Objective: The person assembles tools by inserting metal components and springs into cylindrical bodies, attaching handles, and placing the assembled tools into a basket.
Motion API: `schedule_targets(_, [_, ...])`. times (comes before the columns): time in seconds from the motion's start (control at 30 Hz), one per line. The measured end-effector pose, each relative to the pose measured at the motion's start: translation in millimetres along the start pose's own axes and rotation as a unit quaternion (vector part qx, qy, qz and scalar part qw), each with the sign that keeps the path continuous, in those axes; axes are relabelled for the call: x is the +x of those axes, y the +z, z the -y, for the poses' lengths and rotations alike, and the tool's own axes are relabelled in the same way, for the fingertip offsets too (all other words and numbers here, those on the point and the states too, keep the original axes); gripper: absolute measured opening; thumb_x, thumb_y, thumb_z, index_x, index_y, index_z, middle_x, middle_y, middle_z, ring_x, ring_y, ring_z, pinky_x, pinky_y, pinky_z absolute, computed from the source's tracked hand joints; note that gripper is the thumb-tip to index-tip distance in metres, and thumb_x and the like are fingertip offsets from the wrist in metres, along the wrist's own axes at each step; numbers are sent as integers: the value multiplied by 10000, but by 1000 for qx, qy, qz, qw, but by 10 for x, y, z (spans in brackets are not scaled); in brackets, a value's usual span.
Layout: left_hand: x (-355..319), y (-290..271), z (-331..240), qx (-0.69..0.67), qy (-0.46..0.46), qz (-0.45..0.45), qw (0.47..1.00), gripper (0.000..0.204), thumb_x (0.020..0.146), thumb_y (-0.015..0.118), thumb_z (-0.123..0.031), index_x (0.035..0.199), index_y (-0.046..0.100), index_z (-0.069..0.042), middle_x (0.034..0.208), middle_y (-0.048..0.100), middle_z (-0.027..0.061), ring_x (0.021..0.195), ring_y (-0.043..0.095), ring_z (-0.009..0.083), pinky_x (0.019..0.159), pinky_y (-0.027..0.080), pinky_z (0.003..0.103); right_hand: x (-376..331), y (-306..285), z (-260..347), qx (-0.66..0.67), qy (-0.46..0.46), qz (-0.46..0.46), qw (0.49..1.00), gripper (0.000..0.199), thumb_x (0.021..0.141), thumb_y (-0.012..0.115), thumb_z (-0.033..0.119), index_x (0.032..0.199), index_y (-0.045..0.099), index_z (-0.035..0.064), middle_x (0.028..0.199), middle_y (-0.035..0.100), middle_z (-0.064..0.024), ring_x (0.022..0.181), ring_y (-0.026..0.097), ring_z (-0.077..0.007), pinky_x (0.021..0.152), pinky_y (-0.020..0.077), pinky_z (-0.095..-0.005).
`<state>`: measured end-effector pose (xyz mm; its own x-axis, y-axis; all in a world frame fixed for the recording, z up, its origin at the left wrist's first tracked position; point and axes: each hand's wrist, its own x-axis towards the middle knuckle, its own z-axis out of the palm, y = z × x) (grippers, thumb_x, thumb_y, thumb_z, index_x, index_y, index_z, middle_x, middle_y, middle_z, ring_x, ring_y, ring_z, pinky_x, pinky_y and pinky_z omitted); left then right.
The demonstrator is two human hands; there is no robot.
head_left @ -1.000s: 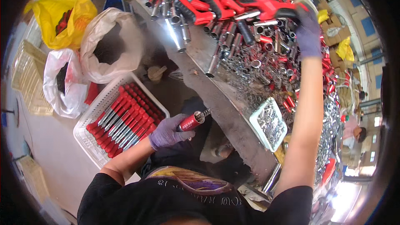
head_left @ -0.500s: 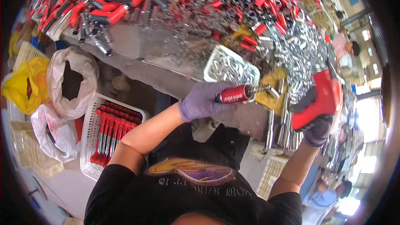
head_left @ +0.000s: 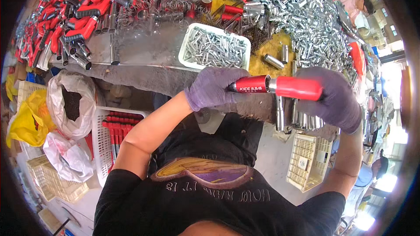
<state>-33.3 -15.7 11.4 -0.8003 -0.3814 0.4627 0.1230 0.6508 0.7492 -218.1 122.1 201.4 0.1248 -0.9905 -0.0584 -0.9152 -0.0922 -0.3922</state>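
Note:
My left hand [head_left: 214, 88], in a purple-grey knit glove, is closed around a short red metal tube [head_left: 252, 85] whose open end points right. My right hand [head_left: 334, 100], gloved alike, grips a red plastic handle [head_left: 297, 88] with a bright metal collar at its left end. Collar and tube mouth are in line, and I cannot tell whether one enters the other. A dark piece shows at the tube's left end, partly hidden by the left fingers. Just beyond the left hand stands a white plastic tray [head_left: 184, 46] of small metal pins.
A red-and-black heap of handles [head_left: 94, 6] covers the bench's far left. Springs, yellow cloth [head_left: 267, 67] and a pile of small metal parts [head_left: 323, 26] lie farther right. Below left are sacks [head_left: 72, 100] and a white basket [head_left: 100, 135] of red tools; a cream crate [head_left: 308, 161] stands lower right.
My right hand has brought the red handle leftward to the tube's mouth and turned it level. The spring that stuck out of the tube no longer shows. My left hand still holds the tube.

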Motion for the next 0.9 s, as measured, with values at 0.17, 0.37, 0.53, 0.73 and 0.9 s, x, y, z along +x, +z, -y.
schedule_targets(0.17, [39, 7, 53, -23, -19, 64, 998, 423, 763, 683, -430, 1058, 601, -139, 849, 640, 106, 760, 633, 301, 658, 501, 360, 135, 82, -99, -257, -206, -14, 944, 396, 662, 766, 263, 976, 598, 90, 899, 628, -79, 828, 609, -306, 787, 483, -410])
schedule_targets(0.37, [-138, 207, 103, 137, 47, -27, 989, 472, 685, 739, -413, 1035, 606, -127, 829, 637, 73, 744, 625, 297, 644, 493, 364, 90, 144, 11, 24, 75, 101, 992, 400, 725, 713, 258, 1052, 587, 65, 913, 616, -123, 842, 628, -313, 744, 493, -371])
schedule_targets(0.53, [-157, 162, 79, 77, -2, -84, 993, 486, 674, 750, -415, 1035, 601, -124, 824, 629, 74, 733, 619, 294, 642, 491, 355, 51, 247, 99, 52, 114, -3, 992, 421, 716, 732, 276, 1034, 586, 41, 930, 630, -136, 857, 643, -306, 762, 498, -356])
schedule_targets(0.73, [-156, -51, 193, 41, -39, 88, 995, 364, 664, 780, -325, 883, 591, -104, 687, 585, 75, 643, 596, 289, 590, 476, 337, 106, 238, 141, -10, 81, 16, 997, 429, 709, 738, 285, 1027, 583, 43, 841, 636, -127, 794, 660, -291, 726, 505, -350])
schedule_targets(0.9, [-381, 268, 124, 119, -75, -123, 982, 410, 603, 787, -327, 901, 592, -126, 742, 608, 73, 662, 613, 287, 582, 479, 371, 145, 248, 198, 111, 208, 15, 972, 413, 715, 733, 284, 1020, 584, 48, 831, 639, -137, 771, 662, -270, 705, 504, -349])
